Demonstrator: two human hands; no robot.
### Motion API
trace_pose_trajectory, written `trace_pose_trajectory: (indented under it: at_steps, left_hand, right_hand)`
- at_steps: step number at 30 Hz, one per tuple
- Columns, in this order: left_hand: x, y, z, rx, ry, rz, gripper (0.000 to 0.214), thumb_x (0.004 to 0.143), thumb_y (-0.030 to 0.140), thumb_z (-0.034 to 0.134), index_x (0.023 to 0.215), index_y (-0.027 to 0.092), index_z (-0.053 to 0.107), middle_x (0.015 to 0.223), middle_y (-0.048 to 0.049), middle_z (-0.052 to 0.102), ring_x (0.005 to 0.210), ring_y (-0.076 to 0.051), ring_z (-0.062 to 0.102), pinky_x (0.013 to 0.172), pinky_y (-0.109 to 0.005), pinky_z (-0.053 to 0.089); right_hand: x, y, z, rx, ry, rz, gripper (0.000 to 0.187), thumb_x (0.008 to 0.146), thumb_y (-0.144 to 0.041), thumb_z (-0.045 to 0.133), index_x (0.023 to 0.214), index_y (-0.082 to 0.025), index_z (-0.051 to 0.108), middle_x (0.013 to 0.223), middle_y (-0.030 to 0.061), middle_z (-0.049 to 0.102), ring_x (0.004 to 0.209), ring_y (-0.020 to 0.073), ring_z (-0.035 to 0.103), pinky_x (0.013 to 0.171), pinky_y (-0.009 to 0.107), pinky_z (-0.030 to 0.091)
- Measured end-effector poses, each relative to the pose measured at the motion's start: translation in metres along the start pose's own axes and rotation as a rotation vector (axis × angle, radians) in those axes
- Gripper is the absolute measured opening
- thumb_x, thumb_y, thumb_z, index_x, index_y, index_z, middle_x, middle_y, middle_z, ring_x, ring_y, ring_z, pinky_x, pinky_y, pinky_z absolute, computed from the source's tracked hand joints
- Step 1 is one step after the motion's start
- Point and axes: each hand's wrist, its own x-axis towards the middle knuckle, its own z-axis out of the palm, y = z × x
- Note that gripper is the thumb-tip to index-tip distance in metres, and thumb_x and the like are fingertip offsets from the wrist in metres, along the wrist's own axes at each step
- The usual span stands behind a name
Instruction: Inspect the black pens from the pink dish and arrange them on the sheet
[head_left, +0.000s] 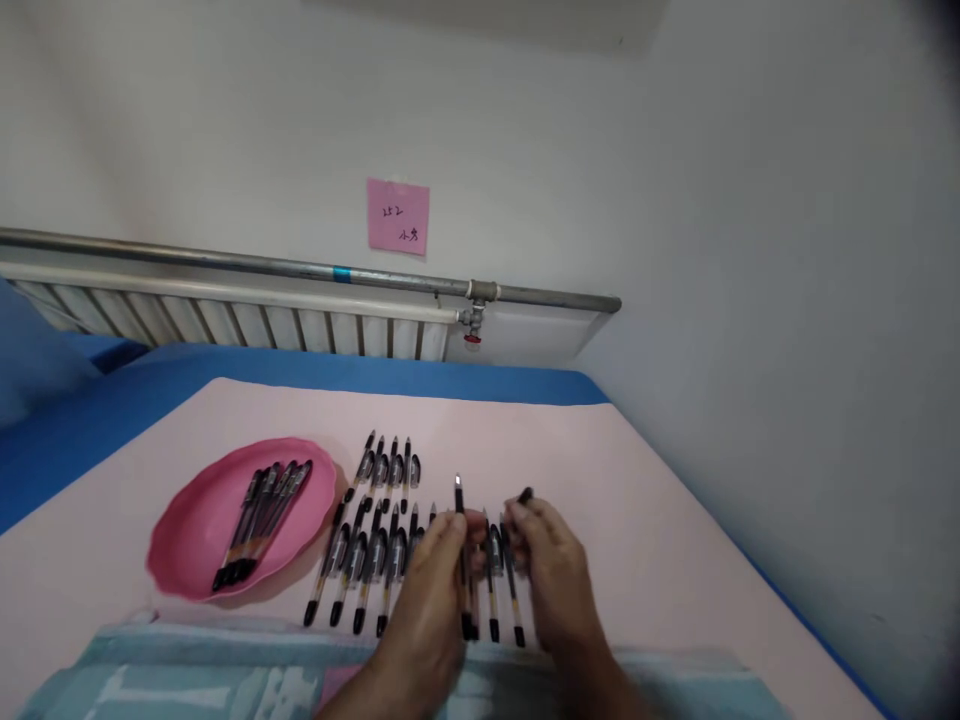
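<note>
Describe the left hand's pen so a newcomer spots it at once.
On the pale pink mat, right of the pink dish, find the left hand. The pen there shows its bare tip; unlike neighbouring pens lying in rows, it is gripped.

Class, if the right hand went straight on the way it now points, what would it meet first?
The right hand would likely cross the pink surface freely, then meet the red-handled valve first, though height and depth are hard to judge.
</note>
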Motion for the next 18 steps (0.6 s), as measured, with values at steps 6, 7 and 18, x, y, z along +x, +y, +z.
trace_pose_trajectory:
  at_steps: [6,7,18]
  left_hand:
    - [0.010,0.009,-0.011,-0.098,-0.055,-0.016,0.029,0.069,0.039,0.065,0.084,0.014,0.066,0.087,-0.0069,0.065,0.086,-0.017,0.058,0.079,-0.028,0.043]
    - [0.010,0.011,-0.011,-0.102,-0.066,-0.013,0.029,0.070,0.038,0.064,0.085,0.014,0.066,0.089,-0.0073,0.065,0.088,-0.017,0.058,0.081,-0.028,0.043]
    - [0.009,0.021,-0.012,0.194,0.063,0.044,0.015,0.076,0.028,0.057,0.072,0.015,0.060,0.053,0.0046,0.050,0.047,-0.006,0.046,0.043,-0.018,0.034]
  right_hand:
    - [-0.022,-0.004,0.021,-0.204,-0.380,-0.130,0.017,0.075,-0.031,0.054,0.067,-0.017,0.057,0.068,-0.0014,0.053,0.065,0.0120,0.047,0.062,0.021,0.038]
    - [-0.023,-0.006,0.023,-0.201,-0.392,-0.114,0.017,0.076,-0.031,0.053,0.066,-0.017,0.056,0.066,-0.0018,0.052,0.064,0.0115,0.046,0.060,0.021,0.038]
    - [0.058,-0.037,0.062,-0.165,-0.276,-0.026,0.021,0.070,-0.033,0.054,0.058,-0.018,0.048,0.047,-0.0066,0.043,0.037,0.0057,0.033,0.037,0.019,0.025]
